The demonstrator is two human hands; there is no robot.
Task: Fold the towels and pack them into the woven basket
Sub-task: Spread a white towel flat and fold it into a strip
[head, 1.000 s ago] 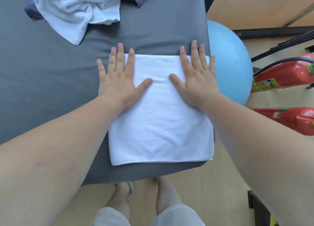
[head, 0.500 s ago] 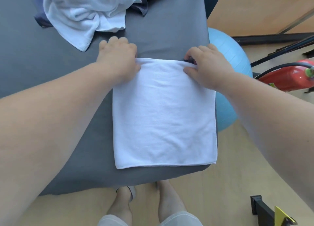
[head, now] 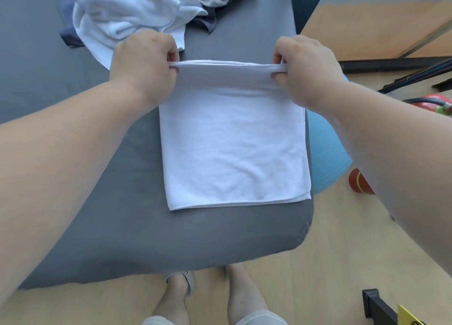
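One flat white terry towel [head: 232,148] on grey padded table [head: 97,227], left hand [head: 144,65] and right hand [head: 308,68], fingers [head: 172,55] pinching its two far corners, one crumpled white towel [head: 127,12] beyond.

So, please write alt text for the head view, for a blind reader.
The left hand and right hand pinch the far corners of a folded white towel on a grey table. Crumpled towels lie behind it; a blue ball sits beside the table.

plain white towel [head: 234,148], grey table [head: 122,227], blue ball [head: 325,153].
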